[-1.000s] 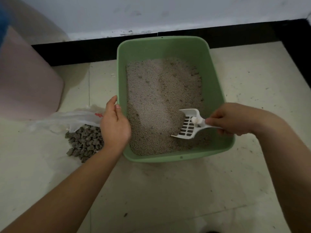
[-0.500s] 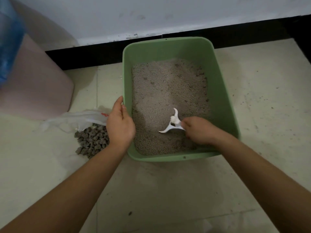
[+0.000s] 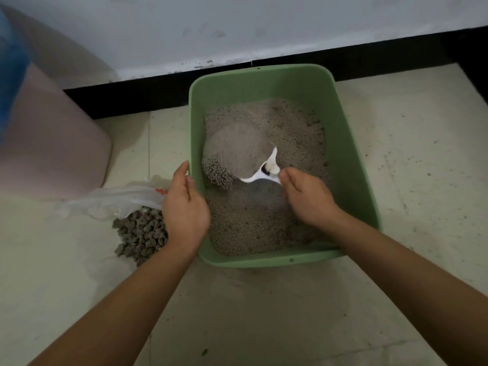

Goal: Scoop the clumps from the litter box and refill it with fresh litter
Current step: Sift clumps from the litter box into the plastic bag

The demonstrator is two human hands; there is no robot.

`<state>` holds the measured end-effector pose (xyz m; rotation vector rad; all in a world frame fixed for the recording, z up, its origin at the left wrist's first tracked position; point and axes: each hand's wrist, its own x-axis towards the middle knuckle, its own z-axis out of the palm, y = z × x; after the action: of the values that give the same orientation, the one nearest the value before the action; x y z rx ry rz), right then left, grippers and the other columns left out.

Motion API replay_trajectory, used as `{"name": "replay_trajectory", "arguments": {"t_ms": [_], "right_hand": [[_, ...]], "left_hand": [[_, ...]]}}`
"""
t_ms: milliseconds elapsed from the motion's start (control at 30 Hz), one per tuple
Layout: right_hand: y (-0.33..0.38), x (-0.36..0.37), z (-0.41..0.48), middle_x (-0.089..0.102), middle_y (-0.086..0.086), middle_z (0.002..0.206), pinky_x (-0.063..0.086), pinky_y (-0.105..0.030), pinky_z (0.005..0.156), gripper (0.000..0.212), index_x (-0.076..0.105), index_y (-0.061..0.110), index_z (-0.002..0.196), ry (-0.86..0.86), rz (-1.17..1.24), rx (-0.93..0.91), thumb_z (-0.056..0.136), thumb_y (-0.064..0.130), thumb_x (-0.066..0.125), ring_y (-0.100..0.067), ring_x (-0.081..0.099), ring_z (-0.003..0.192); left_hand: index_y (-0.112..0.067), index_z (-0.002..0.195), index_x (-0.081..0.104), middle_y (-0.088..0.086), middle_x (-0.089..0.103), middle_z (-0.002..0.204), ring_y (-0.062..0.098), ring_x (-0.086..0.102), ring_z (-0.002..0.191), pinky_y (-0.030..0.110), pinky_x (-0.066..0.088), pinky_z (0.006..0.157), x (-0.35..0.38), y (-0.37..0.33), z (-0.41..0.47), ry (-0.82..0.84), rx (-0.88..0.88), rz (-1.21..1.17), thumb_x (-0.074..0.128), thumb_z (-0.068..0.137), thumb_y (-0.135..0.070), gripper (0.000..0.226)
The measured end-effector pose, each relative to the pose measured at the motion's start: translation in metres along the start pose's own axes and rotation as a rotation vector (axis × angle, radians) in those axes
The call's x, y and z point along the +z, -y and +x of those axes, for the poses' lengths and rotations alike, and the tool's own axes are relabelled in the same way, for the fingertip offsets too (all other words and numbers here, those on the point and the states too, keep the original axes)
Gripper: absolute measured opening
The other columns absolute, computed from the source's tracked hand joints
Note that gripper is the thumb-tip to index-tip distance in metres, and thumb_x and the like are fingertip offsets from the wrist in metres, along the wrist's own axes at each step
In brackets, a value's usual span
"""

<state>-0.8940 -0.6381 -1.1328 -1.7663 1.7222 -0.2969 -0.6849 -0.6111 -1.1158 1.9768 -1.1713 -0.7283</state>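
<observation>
A green litter box (image 3: 348,143) stands on the floor, filled with grey litter (image 3: 295,133). My right hand (image 3: 307,198) grips the handle of a white slotted scoop (image 3: 266,171) lifted above the litter. The scoop carries a heaped load of litter (image 3: 235,151), and grains sift down through its slots at the left. My left hand (image 3: 184,210) rests against the box's left rim, fingers together, holding the wall. A pile of dark grey clumps (image 3: 140,233) lies on a clear plastic bag (image 3: 118,199) on the floor, left of the box.
A pink container (image 3: 52,143) with something blue (image 3: 10,70) at its top stands at the far left. A white wall with a black skirting board (image 3: 369,55) runs behind the box. Pale tiled floor (image 3: 264,313) surrounds everything.
My right hand swept the scoop from the box's near right toward the middle left, dug in, and lifted it full of litter. My left hand stayed on the rim.
</observation>
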Motion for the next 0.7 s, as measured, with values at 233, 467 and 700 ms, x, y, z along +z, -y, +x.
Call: {"name": "replay_trajectory", "arguments": {"t_ms": [233,467,700], "right_hand": [[-0.009,-0.004,-0.009,0.058,-0.001,0.075,0.049,-0.042,0.071,0.033,0.049,0.021,0.083,0.001,-0.018,-0.023,0.105,0.038,0.032,-0.023,0.057,0.073],[-0.004,0.001,-0.012,0.056,-0.001,0.072,0.048,-0.042,0.068,0.029,0.045,0.026,0.081,0.012,-0.004,-0.053,0.104,0.039,0.033,-0.022,0.056,0.07],[-0.006,0.002,-0.013,0.058,-0.004,0.072,0.05,-0.043,0.067,0.033,0.05,0.021,0.083,-0.007,0.058,-0.058,0.104,0.041,0.033,-0.022,0.056,0.068]], "left_hand": [[-0.009,0.146,0.042,-0.006,0.049,0.112,-0.04,0.034,0.064,-0.012,0.024,0.061,-0.002,-0.003,-0.003,0.018,-0.034,-0.061,0.032,0.107,-0.012,0.041],[-0.016,0.147,0.042,0.003,0.052,0.144,0.005,0.046,0.12,0.007,0.026,0.091,-0.003,-0.002,0.0,0.013,-0.032,0.005,0.032,0.107,-0.017,0.041],[-0.017,0.147,0.042,-0.002,0.057,0.131,-0.015,0.042,0.089,0.003,0.027,0.081,-0.003,-0.002,-0.001,0.019,-0.043,-0.027,0.032,0.107,-0.018,0.042]]}}
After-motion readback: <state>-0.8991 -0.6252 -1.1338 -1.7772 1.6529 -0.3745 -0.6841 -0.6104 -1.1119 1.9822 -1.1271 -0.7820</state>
